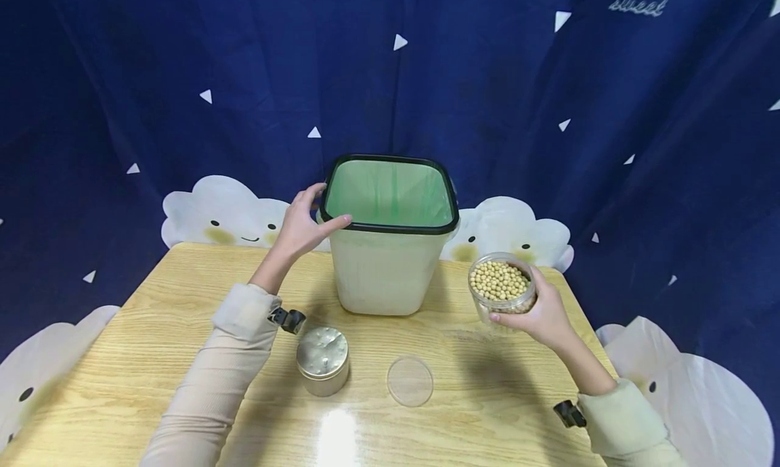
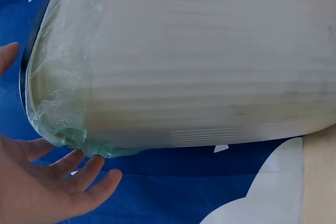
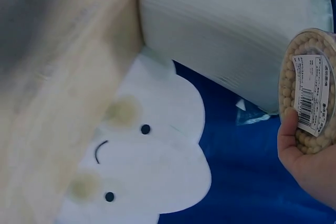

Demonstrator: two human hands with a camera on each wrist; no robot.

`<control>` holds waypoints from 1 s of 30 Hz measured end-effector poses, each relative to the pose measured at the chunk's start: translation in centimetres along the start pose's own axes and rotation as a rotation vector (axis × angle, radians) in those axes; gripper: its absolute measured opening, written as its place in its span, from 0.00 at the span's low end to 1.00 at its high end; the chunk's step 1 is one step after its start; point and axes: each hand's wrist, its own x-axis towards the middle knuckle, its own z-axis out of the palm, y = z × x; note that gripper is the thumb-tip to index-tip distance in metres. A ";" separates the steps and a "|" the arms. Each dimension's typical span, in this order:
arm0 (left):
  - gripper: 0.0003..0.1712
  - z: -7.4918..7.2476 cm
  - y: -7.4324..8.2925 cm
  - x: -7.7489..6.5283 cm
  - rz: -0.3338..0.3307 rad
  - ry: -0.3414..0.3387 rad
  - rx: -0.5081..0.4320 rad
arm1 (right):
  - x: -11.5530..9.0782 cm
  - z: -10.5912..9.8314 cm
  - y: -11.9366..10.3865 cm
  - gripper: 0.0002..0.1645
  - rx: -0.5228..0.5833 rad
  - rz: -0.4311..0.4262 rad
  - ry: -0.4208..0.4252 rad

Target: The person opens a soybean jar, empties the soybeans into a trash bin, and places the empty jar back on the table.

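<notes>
My right hand (image 1: 542,311) grips a clear round jar (image 1: 502,307) by its side, raised over the table's right part. Small pale yellow balls (image 1: 498,281) fill the uncovered jar. In the right wrist view, a white barcode label (image 3: 311,95) shows on the jar's underside. My left hand (image 1: 300,225) is spread at the left corner of a white trash bin (image 1: 386,271), its thumb across the black rim. The left wrist view shows relaxed fingers (image 2: 86,182) beside the bin's green liner bag (image 2: 79,139). That liner covers the inside of the upright bin.
A silver tin (image 1: 323,361) stands near my left forearm on the wooden table (image 1: 189,331). A clear round disc (image 1: 410,381) lies flat to its right. Behind the table hangs a dark blue curtain (image 1: 268,81) with white clouds and triangles.
</notes>
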 end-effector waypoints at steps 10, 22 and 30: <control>0.48 0.1 -0.2 0.0 -0.036 -0.030 -0.001 | 4.4 -1.8 -2.5 0.50 0.022 0.015 -0.004; 0.48 0.4 -0.4 0.2 -0.070 -0.029 -0.044 | 9.2 -3.2 -5.0 0.46 -0.095 0.050 -0.014; 0.49 0.5 -0.4 0.0 -0.088 -0.021 -0.080 | 12.4 -3.3 -6.1 0.50 -0.151 0.077 -0.057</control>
